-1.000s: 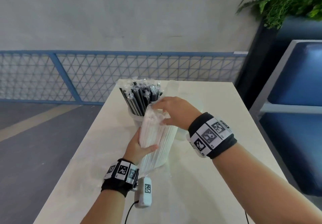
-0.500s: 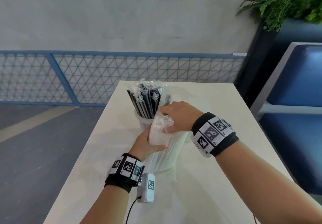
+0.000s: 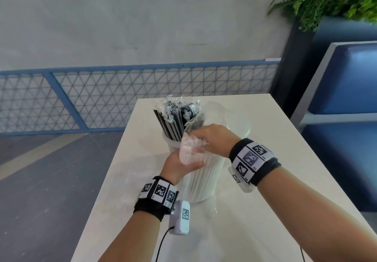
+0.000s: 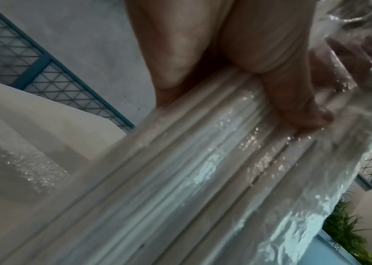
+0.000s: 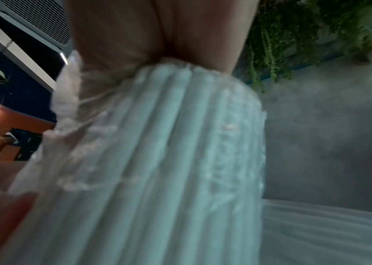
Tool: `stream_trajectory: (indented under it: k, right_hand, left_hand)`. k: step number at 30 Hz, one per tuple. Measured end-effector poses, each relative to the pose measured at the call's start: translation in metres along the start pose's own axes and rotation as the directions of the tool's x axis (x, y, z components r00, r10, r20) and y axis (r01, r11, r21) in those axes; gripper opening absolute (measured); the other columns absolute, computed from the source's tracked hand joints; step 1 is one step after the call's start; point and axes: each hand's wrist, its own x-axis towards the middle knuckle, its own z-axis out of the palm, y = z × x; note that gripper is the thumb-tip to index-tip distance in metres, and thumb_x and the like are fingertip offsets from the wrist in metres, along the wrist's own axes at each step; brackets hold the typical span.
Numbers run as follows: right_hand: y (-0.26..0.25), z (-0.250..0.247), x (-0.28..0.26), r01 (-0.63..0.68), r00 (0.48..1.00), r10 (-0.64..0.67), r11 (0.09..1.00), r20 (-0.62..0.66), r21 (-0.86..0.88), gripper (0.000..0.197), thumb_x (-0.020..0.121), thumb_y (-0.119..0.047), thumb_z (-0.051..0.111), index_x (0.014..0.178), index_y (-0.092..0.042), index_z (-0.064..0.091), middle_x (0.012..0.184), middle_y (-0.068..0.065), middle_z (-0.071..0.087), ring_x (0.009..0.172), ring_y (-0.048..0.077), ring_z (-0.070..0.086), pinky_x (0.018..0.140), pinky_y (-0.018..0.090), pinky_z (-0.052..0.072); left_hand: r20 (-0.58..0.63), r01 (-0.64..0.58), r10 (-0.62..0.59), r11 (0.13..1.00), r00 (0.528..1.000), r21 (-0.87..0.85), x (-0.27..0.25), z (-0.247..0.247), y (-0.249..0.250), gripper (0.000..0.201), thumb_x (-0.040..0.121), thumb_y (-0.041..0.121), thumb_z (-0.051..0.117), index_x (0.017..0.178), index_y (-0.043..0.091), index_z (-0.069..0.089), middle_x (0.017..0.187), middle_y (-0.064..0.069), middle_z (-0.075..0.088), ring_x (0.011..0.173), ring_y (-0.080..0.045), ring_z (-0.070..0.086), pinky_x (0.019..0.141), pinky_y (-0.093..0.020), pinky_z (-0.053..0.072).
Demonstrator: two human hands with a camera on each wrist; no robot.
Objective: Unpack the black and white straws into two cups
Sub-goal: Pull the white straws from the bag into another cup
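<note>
On worktop (image 3: 255, 231) — left hand (image 3: 179, 165) gripping white straws (image 3: 201, 177), right hand (image 3: 212, 139) now pinching wrap top lower; black straws (image 3: 175, 123) already cupped.

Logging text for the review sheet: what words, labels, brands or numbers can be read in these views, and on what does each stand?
No readable words, brands or numbers.
Square coded markers on the left wristband, right wristband and white clip-on unit: patterns only; tiny print beside them too small to read.
Wrapped white straws and black straws: no print visible.
</note>
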Motion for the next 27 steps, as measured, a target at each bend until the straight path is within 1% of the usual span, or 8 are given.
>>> stream_trajectory:
  k: [4,9,12,14,18,23,25,27]
  right_hand:
    - [0.01,-0.004,0.004,0.004,0.999,0.0,0.995,-0.036,0.1,0.04,0.087,-0.023,0.06,0.127,-0.02,0.055,0.122,0.004,0.063,0.11,0.023,0.057,0.09,0.029,0.041]
    - [0.022,-0.037,0.007,0.018,0.987,0.017,0.977,-0.162,0.213,0.044,0.084,-0.033,0.064,0.126,-0.021,0.056,0.125,0.004,0.062,0.1,0.016,0.058,0.087,0.022,0.039]
    - [0.028,-0.055,0.004,0.014,0.949,0.077,0.959,-0.306,0.284,0.04,0.082,-0.032,0.066,0.12,-0.022,0.058,0.105,0.002,0.066,0.077,0.006,0.055,0.084,0.023,0.048]
    - [0.028,-0.047,0.002,0.013,0.901,0.181,0.898,-0.394,0.441,0.045,0.079,-0.03,0.07,0.119,-0.023,0.052,0.093,-0.006,0.058,0.071,-0.002,0.052,0.071,0.015,0.048]
    - [0.018,-0.002,-0.003,-0.076,0.895,0.358,0.709,-0.265,0.701,0.058,0.072,-0.038,0.075,0.117,-0.015,0.046,0.1,-0.005,0.059,0.091,0.011,0.059,0.077,0.02,0.048]
    - [0.007,0.025,0.003,-0.167,0.817,0.457,0.77,-0.351,0.616,0.032,0.08,-0.036,0.064,0.099,-0.01,0.059,0.079,-0.003,0.063,0.087,0.022,0.065,0.074,0.029,0.048]
    - [0.005,0.027,0.002,-0.176,0.8,0.485,0.753,-0.354,0.634,0.034,0.083,-0.037,0.062,0.101,-0.009,0.061,0.084,0.004,0.067,0.087,0.024,0.064,0.084,0.035,0.048]
    - [0.005,0.027,0.001,-0.137,0.802,0.488,0.712,-0.344,0.689,0.037,0.084,-0.041,0.061,0.101,-0.008,0.061,0.083,0.005,0.066,0.083,0.024,0.064,0.08,0.034,0.05]
  left_hand:
    - [-0.015,-0.02,0.021,0.999,1.0,0.032,0.002,0.003,0.004,0.034,0.068,0.019,0.079,0.092,0.032,0.058,0.09,0.016,0.064,0.087,0.003,0.059,0.069,-0.004,0.046]
    - [-0.041,0.008,-0.008,1.0,0.999,-0.007,0.0,0.005,0.004,0.036,0.068,0.017,0.078,0.099,0.023,0.059,0.091,0.012,0.066,0.085,0.005,0.061,0.067,-0.006,0.048]
    - [-0.064,-0.003,0.002,1.0,0.998,-0.004,0.0,0.008,0.003,0.036,0.069,0.016,0.078,0.1,0.022,0.06,0.09,0.017,0.065,0.08,0.013,0.061,0.068,-0.003,0.046]
    - [-0.094,-0.006,0.005,1.0,0.996,-0.008,0.0,0.008,0.002,0.036,0.069,0.016,0.077,0.101,0.019,0.061,0.09,0.013,0.066,0.082,0.008,0.061,0.069,-0.005,0.048]
    - [-0.11,-0.025,0.023,1.0,0.994,-0.016,-0.001,0.01,0.001,0.038,0.07,0.013,0.077,0.103,0.017,0.06,0.094,0.005,0.067,0.078,0.013,0.062,0.068,-0.004,0.047]
    - [-0.034,-0.037,0.04,0.997,0.999,0.067,-0.004,0.019,0.009,0.035,0.072,0.014,0.075,0.099,0.024,0.054,0.089,0.019,0.059,0.078,0.013,0.058,0.065,0.002,0.041]
    - [-0.021,-0.03,0.032,0.996,0.999,0.081,-0.004,0.02,0.011,0.041,0.072,0.018,0.076,0.105,0.023,0.053,0.093,0.018,0.059,0.087,0.006,0.056,0.067,0.003,0.041]
    - [-0.02,-0.022,0.023,0.996,1.0,0.085,-0.004,0.02,0.011,0.047,0.071,0.022,0.077,0.111,0.024,0.052,0.099,0.016,0.06,0.091,0.006,0.055,0.069,0.002,0.041]
